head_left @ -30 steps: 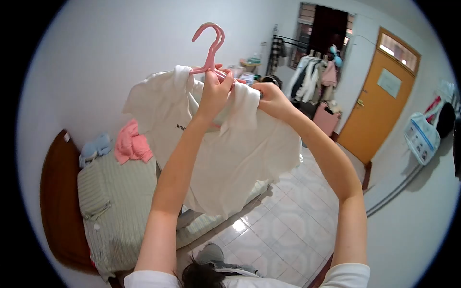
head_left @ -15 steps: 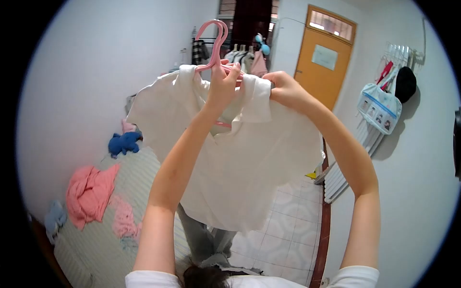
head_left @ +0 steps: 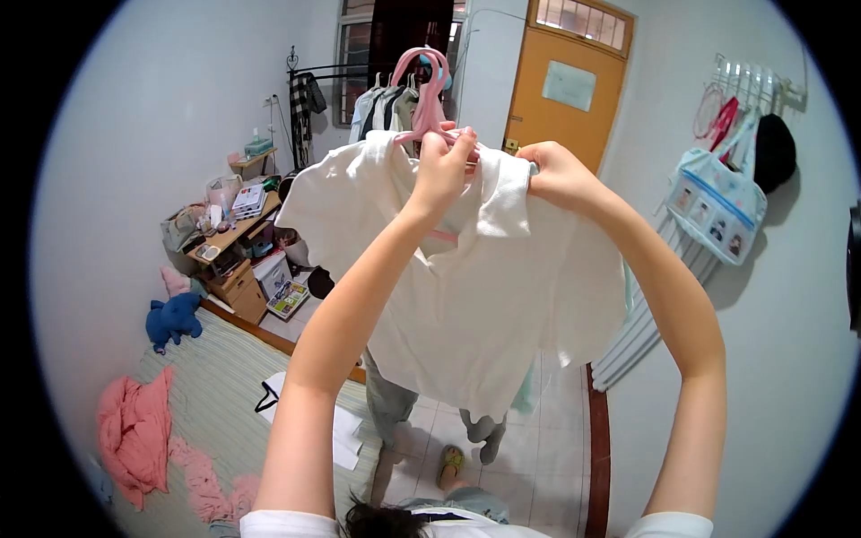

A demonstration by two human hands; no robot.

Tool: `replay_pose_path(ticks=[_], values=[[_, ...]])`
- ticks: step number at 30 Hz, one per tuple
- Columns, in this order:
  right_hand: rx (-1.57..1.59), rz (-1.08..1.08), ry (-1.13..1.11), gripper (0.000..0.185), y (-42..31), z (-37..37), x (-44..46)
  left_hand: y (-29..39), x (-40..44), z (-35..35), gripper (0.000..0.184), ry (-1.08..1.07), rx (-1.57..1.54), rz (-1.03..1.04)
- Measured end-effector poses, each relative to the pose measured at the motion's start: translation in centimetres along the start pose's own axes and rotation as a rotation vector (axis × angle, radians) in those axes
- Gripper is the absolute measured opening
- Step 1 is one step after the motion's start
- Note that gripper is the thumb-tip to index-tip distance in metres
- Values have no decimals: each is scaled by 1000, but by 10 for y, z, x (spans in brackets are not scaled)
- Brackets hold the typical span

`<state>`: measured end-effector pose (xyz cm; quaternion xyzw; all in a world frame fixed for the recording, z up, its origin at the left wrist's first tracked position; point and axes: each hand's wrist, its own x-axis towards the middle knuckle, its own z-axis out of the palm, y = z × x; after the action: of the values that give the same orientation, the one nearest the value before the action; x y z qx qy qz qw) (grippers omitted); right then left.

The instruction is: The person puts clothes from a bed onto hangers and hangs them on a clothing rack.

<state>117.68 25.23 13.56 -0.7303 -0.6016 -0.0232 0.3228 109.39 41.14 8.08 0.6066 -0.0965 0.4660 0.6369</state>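
Note:
A white collared shirt hangs at arm's length in front of me, its collar at the top and its short sleeves spread to both sides. My left hand is closed around the base of the pink hangers, whose two hooks point up above the collar. A pink bar also shows inside the neck opening. At the right side of the collar, my right hand is closed on the shirt's shoulder, fingertips partly hidden. Pale green fabric peeks out behind the shirt's lower right edge.
A bed on the left bears a pink garment and a blue plush toy. Behind are a cluttered desk and a clothes rack. A bag hangs on the right wall beyond the door.
My view has turned left and down, so the desk, more of the rack and a sandalled foot now show. Both hands keep their hold on the hangers and shirt.

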Motion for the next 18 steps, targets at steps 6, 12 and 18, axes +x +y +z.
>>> replay_pose_path(ticks=[6,12,18], values=[[-22,71,-59,35,89,-13,92,-102,99,-5,31,85,28,-4],[38,33,-86,30,186,-4,202,-175,192,-31,28,145,23,-83],[103,3,-127,30,256,30,296,-248,261,-79,19,151,79,-124]])
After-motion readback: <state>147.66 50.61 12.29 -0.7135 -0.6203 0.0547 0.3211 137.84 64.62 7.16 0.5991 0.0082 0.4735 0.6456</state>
